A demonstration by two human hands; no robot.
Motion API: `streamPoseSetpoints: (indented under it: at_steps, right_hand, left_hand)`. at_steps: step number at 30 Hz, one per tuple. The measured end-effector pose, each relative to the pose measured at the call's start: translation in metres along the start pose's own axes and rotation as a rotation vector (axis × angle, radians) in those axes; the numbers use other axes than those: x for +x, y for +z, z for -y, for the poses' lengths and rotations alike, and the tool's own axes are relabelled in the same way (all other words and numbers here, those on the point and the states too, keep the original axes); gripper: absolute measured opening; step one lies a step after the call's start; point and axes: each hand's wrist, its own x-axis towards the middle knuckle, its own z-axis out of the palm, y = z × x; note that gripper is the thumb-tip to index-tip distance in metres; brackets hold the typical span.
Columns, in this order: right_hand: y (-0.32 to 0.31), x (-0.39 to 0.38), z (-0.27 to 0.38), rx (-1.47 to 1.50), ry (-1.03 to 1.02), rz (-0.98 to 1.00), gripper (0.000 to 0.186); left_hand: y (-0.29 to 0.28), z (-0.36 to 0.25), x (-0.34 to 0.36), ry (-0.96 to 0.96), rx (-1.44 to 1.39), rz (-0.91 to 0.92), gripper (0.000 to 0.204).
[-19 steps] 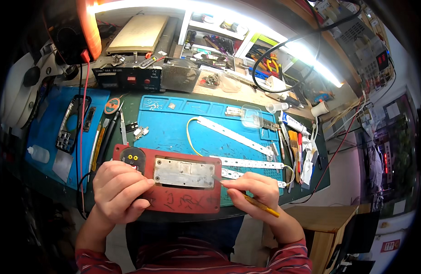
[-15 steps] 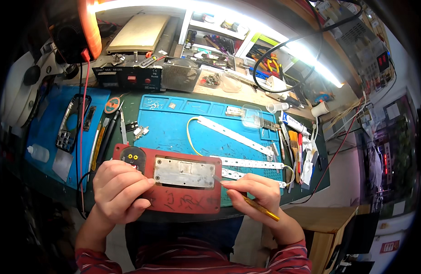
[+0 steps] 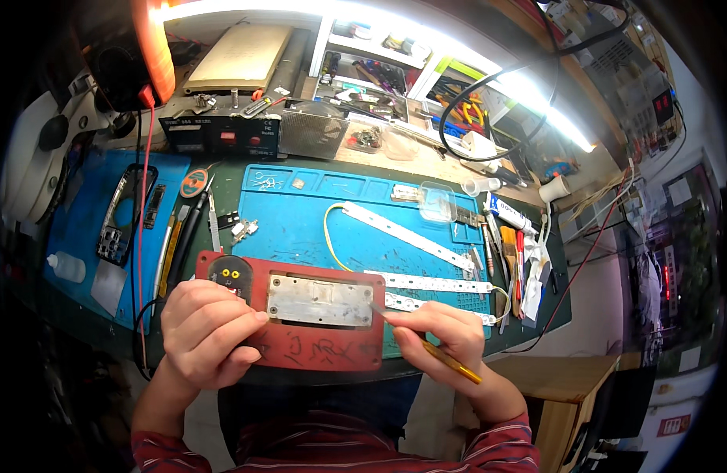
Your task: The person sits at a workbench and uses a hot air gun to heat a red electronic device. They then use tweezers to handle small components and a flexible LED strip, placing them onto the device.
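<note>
The person is sitting at the workbench and both hands are working at a red heating plate [image 3: 300, 347], which is lying at the near edge of the blue silicone mat [image 3: 332, 213]. This red plate is my landmark for everything.

The left hand [image 3: 210, 331] is resting on the left end of the red plate. Its fingers [image 3: 237, 315] are curled together, almost a loose fist, and they are pressing on the plate just left of the grey metal block [image 3: 320, 301] in the plate's middle. I cannot tell if something small is inside this hand. Just above the knuckles, the round black dial [image 3: 228, 274] with two yellow dots is showing.

The right hand [image 3: 438, 335] is lying at the right end of the red plate. Its fingers are closed tight around a thin tool with a yellow handle [image 3: 450, 364]. The handle is sticking out behind the hand, toward the person, and the fine tip [image 3: 377, 309] is touching the right edge of the grey metal block.

Right of the plate, white LED strips [image 3: 426, 282] are lying on the mat, and one longer strip [image 3: 411, 236] is running slantwise beyond the plate. Left of the plate, several tweezers and pens [image 3: 178, 244] are lying side by side on the green table top [image 3: 229, 177].
</note>
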Motion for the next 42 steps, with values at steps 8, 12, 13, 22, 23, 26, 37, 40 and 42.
streamPoseSetpoints:
  at_steps: [8, 12, 13, 22, 23, 26, 37, 40, 42]
  right_hand:
    - [-0.003, 0.0, -0.002, 0.017, 0.058, 0.021, 0.021]
    - [-0.002, 0.007, -0.004, 0.034, 0.062, 0.032, 0.022]
    - [-0.001, 0.008, -0.005, 0.039, 0.046, 0.034, 0.022]
    - [-0.003, 0.015, -0.011, 0.079, -0.055, 0.123, 0.025]
    - [-0.005, 0.013, -0.012, 0.094, -0.042, 0.128, 0.025]
    - [-0.009, 0.011, -0.015, 0.122, -0.01, 0.156, 0.023]
    - [-0.038, -0.017, -0.019, -0.111, -0.074, -0.073, 0.024]
    - [-0.07, -0.031, -0.05, -0.619, -0.112, -0.208, 0.025]
    - [-0.098, -0.045, -0.074, -0.827, -0.035, -0.24, 0.025]
  left_hand:
    - [0.001, -0.001, 0.0, -0.006, -0.004, -0.002, 0.036]
    - [0.001, -0.001, 0.001, 0.004, 0.01, 0.003, 0.036]
    - [0.002, -0.001, 0.0, 0.0, 0.008, -0.003, 0.035]
    - [0.001, 0.0, -0.001, 0.007, 0.01, -0.004, 0.035]
    - [0.001, 0.0, -0.001, 0.007, 0.008, -0.009, 0.035]
    - [0.001, 0.001, -0.003, -0.003, -0.005, -0.012, 0.035]
    - [0.002, -0.005, -0.002, -0.032, 0.012, 0.014, 0.041]
    - [0.002, -0.006, -0.004, -0.042, 0.025, 0.032, 0.04]
    - [0.004, -0.006, -0.002, -0.036, 0.015, 0.044, 0.039]
